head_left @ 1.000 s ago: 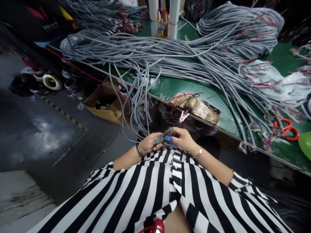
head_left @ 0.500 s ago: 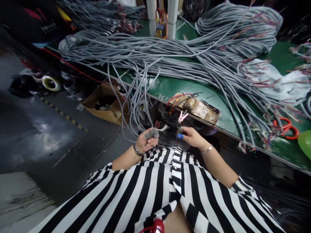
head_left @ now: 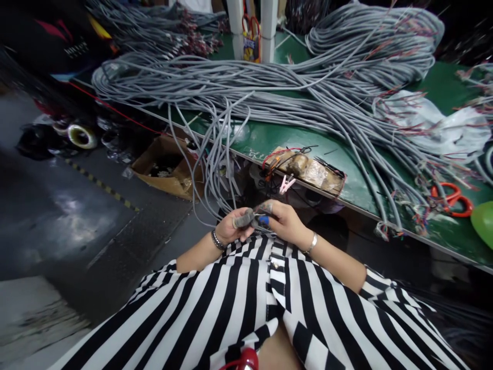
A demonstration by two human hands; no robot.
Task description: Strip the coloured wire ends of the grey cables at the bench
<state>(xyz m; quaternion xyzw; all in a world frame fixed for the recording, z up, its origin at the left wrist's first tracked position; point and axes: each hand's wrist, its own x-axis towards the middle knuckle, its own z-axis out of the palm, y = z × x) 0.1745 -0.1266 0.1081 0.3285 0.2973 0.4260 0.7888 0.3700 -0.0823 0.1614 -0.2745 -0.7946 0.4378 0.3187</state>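
Note:
My left hand (head_left: 235, 225) is closed around the end of a grey cable, its thumb and fingertips wrapped in grey coverings. Against its fingertips, my right hand (head_left: 283, 221) pinches at the same cable end, with blue tape on one finger; the wires between the fingers are too small to make out. Several loose grey cables (head_left: 219, 177) hang off the table edge down to my left hand. Just beyond my right hand, a pink clip (head_left: 286, 184) sticks out from the table edge beside a taped block (head_left: 316, 173).
Long bundles of grey cable (head_left: 269, 77) cover the green table (head_left: 265, 139). Orange-handled scissors (head_left: 452, 199) and a green round object (head_left: 483, 223) lie at the right. An open cardboard box (head_left: 165, 180) stands below the table at left.
My right hand has moved left and now meets my left hand at the cable end. The white wires that showed between the hands are now covered by the fingers.

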